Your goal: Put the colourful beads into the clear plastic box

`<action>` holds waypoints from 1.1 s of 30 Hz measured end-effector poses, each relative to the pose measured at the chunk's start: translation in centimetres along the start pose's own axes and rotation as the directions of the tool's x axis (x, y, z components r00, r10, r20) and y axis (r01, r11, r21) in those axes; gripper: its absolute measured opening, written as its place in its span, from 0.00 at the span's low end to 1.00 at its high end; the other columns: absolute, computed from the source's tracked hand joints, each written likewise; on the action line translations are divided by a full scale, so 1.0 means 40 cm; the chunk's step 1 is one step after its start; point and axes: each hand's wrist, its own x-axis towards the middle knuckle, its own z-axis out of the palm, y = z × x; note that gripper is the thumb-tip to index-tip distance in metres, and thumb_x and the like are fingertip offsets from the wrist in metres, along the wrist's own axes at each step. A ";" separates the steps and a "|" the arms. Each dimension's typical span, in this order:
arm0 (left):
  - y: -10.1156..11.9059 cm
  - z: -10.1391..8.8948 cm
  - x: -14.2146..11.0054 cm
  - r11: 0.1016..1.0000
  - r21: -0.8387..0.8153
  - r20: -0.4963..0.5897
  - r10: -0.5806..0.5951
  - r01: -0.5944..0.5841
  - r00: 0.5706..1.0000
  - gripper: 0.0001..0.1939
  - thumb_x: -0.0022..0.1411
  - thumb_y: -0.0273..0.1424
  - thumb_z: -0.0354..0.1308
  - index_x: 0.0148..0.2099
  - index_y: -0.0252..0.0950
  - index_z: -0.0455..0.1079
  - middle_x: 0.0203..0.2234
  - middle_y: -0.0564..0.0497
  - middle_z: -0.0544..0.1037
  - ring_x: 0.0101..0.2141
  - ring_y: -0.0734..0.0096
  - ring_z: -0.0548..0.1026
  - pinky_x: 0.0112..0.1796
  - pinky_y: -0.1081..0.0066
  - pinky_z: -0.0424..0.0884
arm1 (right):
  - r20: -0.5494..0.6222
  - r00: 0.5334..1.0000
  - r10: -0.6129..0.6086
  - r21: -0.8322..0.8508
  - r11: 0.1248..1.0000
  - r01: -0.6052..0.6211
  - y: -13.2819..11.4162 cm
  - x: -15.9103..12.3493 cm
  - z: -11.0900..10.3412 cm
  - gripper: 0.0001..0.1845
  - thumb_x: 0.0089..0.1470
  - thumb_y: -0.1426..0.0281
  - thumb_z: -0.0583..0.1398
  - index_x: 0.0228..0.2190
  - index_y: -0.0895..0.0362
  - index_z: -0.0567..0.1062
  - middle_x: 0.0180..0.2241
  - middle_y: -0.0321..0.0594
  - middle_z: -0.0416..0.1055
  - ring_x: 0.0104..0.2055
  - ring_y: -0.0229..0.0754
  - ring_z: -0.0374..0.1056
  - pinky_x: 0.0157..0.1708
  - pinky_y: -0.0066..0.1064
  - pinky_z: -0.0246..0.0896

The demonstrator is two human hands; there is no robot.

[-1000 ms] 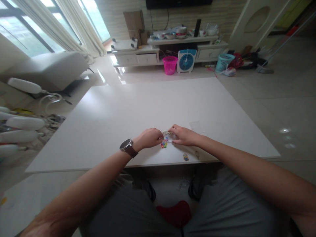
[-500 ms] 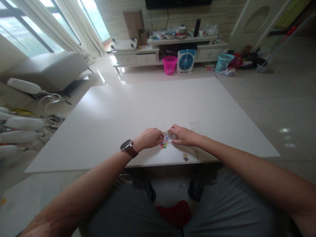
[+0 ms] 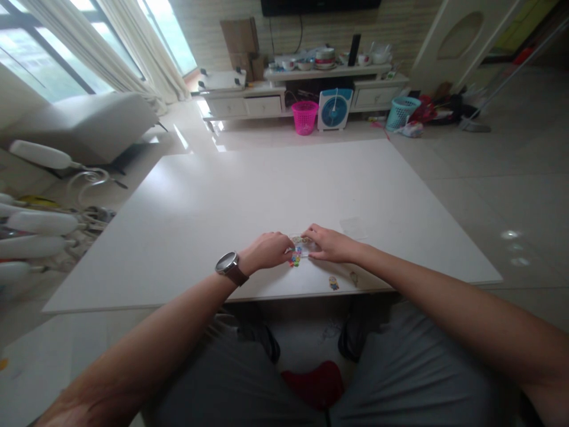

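Observation:
My left hand (image 3: 269, 249), with a watch (image 3: 227, 262) on its wrist, is closed at the left end of a small clear plastic case (image 3: 306, 248). What its fingertips pinch is hidden. Across the case, my right hand (image 3: 331, 244) grips the right end between thumb and fingers. Small brightly coloured pieces (image 3: 295, 259) lie beside my left fingertips, some of them at the case's edge. Closer to the table's front edge is a flat yellow-and-blue cartoon figure (image 3: 333, 283), and a small pale cutout (image 3: 354, 277) lies to its right.
The white table (image 3: 249, 184) stretches out ahead. Just beyond my right hand lies a clear plastic sheet (image 3: 353, 227). On the floor past the table stand a pink basket (image 3: 304, 118), a box fan (image 3: 334, 111) and a light-blue basket (image 3: 402, 112). White-padded chair parts (image 3: 44, 222) are at the left.
Both hands stay at the clear case with almost no movement. The whole view has shifted very slightly.

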 end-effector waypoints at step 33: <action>0.001 -0.004 -0.005 0.999 -0.040 0.010 -0.001 0.002 1.000 0.14 0.63 0.33 0.54 0.45 0.42 0.79 0.33 0.47 0.82 0.32 0.64 0.78 0.34 0.70 0.67 | -0.001 1.000 -0.006 -0.002 1.000 0.006 0.000 0.000 -0.001 0.24 0.54 0.69 0.65 0.52 0.58 0.69 0.47 0.47 0.65 0.39 0.44 0.69 0.42 0.35 0.64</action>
